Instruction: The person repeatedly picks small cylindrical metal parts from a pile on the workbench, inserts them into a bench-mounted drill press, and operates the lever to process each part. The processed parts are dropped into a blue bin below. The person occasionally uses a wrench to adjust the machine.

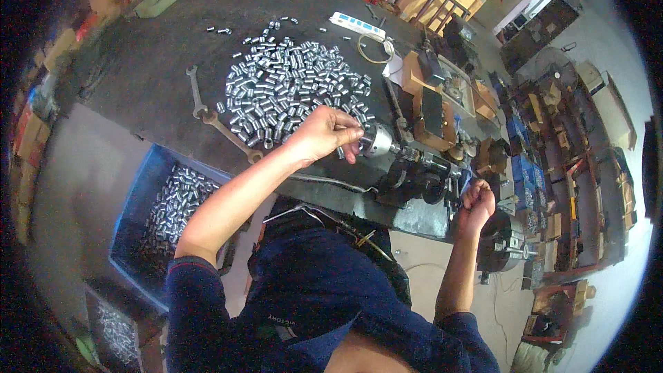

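Observation:
My left hand point(326, 135) is closed in a pinch, its fingertips right at the face of a round metal chuck point(379, 140) on a small bench machine point(407, 176). Whatever sits between those fingertips is hidden. Farther right, my right hand point(478, 200) is curled closed beside the machine's right end, and what it grips cannot be made out. Beyond my left hand, a large pile of short shiny metal sleeves point(293, 83) spreads over the dark tabletop point(159, 62).
Two open-end wrenches point(195, 90) lie left of the pile. A blue bin point(131, 214) of metal sleeves stands below the table's left edge. At the back are a white power strip point(357, 24) and a cable loop point(375, 48). Wooden boxes point(431, 121) and shelves point(580, 179) stand right.

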`<control>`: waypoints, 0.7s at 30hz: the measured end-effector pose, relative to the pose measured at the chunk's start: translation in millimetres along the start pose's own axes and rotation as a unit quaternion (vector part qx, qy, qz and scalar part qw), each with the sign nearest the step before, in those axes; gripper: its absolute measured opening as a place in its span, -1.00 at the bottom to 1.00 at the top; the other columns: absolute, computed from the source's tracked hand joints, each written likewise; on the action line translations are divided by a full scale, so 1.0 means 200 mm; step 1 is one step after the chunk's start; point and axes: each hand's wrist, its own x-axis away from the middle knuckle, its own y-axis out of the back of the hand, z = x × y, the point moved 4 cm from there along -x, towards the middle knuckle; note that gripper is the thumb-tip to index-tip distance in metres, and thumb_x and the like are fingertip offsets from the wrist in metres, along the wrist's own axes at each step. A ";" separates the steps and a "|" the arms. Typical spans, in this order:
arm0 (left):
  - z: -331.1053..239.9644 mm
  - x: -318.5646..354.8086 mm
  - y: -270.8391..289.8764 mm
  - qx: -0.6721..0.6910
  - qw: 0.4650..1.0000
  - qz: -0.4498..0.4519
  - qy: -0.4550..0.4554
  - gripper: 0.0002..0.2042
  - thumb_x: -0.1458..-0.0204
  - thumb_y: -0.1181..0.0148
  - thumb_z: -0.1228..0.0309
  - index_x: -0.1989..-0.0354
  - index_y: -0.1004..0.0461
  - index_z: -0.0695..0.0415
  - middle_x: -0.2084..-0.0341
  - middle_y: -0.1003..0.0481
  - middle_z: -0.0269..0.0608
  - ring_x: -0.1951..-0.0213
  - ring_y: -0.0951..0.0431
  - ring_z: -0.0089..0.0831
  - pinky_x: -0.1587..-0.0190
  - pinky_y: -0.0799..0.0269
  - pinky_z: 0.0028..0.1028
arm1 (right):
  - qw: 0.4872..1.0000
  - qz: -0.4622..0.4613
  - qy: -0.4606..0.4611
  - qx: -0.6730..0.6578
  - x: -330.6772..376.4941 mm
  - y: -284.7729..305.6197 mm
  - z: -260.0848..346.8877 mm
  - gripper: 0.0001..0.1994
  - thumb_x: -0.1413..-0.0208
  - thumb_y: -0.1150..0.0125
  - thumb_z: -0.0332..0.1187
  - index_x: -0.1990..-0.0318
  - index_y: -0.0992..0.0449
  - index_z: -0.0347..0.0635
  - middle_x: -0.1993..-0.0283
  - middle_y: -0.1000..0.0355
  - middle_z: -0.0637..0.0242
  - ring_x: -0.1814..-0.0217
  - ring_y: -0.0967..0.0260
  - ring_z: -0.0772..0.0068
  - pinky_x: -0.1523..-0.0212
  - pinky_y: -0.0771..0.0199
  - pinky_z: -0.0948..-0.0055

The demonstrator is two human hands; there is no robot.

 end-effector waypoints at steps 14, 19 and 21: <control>0.01 -0.01 -0.02 0.012 1.000 -0.014 -0.008 -0.85 0.04 -0.01 0.50 0.40 -0.38 0.39 0.61 -0.44 -0.11 0.61 -0.47 -0.41 0.50 -0.39 -0.52 | 0.999 0.026 -0.041 -0.016 -0.17 -0.02 0.01 -0.86 0.01 0.20 -0.36 0.49 -0.27 -0.19 0.69 -0.05 0.52 0.74 0.13 0.72 0.78 0.18 0.70; 0.01 0.00 -0.01 0.005 1.000 -0.016 -0.004 -0.85 0.04 0.00 0.49 0.45 -0.40 0.38 0.61 -0.44 -0.11 0.62 -0.47 -0.42 0.52 -0.38 -0.53 | 0.997 0.064 -0.021 -0.036 -0.11 -0.04 0.03 -0.84 -0.01 0.20 -0.36 0.51 -0.27 -0.19 0.70 -0.02 0.53 0.74 0.16 0.74 0.78 0.21 0.71; -0.02 0.01 -0.01 0.007 1.000 -0.028 -0.004 -0.84 0.03 0.01 0.49 0.47 -0.40 0.38 0.62 -0.44 -0.11 0.62 -0.47 -0.42 0.53 -0.38 -0.54 | 0.999 0.038 -0.038 -0.008 -0.10 -0.03 0.02 -0.83 -0.02 0.21 -0.35 0.51 -0.27 -0.19 0.70 0.00 0.54 0.73 0.17 0.75 0.77 0.20 0.72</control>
